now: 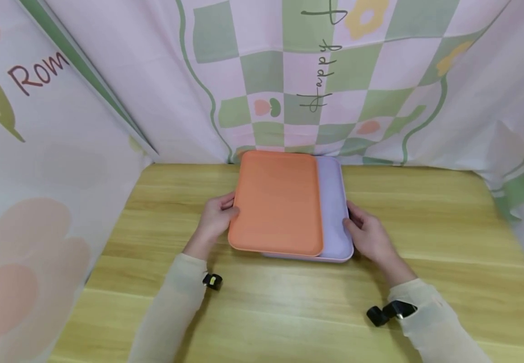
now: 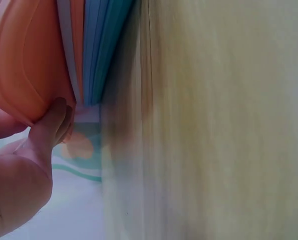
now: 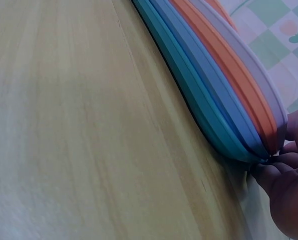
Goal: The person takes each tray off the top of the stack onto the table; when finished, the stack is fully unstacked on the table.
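Trays [image 3: 227, 87] lie stacked on the surface [image 1: 289, 312] between the left hand [image 1: 213, 219] and the right hand [image 1: 370, 235]. The left hand pinches the rim of the orange tray [image 1: 277, 201] on top, which sits shifted toward that hand. The right hand grips the trays' opposite edge, thumb against the lavender tray [image 1: 334, 212] just beneath; lower, beside the same hand, run a second orange tray [image 3: 240, 85], a blue tray [image 3: 213, 90] and a teal tray [image 3: 188, 85].

The orange rectangular tray [image 1: 277, 202] looks like smooth, matt plastic; the yellowish wood-grain tabletop [image 1: 289, 307] has a faint gloss.
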### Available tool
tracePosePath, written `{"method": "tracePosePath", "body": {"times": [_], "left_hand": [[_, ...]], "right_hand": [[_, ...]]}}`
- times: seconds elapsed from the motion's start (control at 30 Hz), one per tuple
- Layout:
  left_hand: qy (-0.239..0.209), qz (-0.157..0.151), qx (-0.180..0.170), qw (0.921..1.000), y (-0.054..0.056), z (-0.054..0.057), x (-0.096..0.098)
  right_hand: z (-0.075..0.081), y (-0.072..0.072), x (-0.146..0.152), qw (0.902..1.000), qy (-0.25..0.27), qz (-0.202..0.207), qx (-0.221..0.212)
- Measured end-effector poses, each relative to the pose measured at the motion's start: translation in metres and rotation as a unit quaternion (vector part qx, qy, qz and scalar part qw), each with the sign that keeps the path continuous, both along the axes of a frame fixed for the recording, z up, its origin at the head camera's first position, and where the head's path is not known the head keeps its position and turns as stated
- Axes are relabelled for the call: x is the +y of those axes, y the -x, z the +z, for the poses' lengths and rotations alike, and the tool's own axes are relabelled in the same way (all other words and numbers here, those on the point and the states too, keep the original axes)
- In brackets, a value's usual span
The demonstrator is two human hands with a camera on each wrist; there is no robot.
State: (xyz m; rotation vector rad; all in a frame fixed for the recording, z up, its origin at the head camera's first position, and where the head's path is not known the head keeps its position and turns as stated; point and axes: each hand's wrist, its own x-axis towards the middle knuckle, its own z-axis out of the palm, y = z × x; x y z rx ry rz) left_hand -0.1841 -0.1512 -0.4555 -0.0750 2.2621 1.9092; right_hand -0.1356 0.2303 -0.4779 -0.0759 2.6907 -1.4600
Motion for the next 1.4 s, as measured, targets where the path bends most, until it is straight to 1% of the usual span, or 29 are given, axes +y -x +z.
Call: {"method": "tracePosePath", "body": {"times": [0.17,0.27,0.4,0.57,0.77,0.93,1.13,1.23,1.4], "left_hand": [[-0.032,0.043,-0.020,0.9984,0.000,-0.002,-0.009],[-0.045,0.066,-0.025,0.9965,0.001,-0.001,-0.015],[-0.055,0.090,-0.024,0.9941,0.002,0.002,-0.024],[-0.054,0.102,-0.025,0.9930,0.002,0.003,-0.038],[-0.053,0.110,-0.034,0.9919,0.001,0.001,-0.065],[-0.050,0.137,-0.046,0.9883,-0.001,-0.001,-0.089],[-0.043,0.161,-0.059,0.9843,-0.005,0.000,-0.111],[-0.036,0.169,-0.057,0.9833,-0.007,0.001,-0.121],[-0.046,0.176,-0.054,0.9818,-0.006,-0.002,-0.137]], "right_hand": [[0.000,-0.001,-0.001,0.9999,-0.014,-0.006,-0.003],[0.000,-0.001,-0.001,0.9998,-0.016,-0.010,-0.001],[-0.001,-0.001,0.001,0.9997,-0.019,-0.016,0.007],[0.000,-0.001,0.001,0.9995,-0.024,-0.020,0.011],[0.001,-0.002,-0.002,0.9992,-0.035,-0.020,0.008],[0.001,-0.001,-0.002,0.9993,-0.033,-0.015,-0.001],[0.001,0.000,-0.002,0.9994,-0.029,-0.016,-0.010],[0.001,0.000,-0.002,0.9993,-0.031,-0.017,-0.012],[0.001,0.000,-0.003,0.9989,-0.041,-0.018,-0.010]]}}
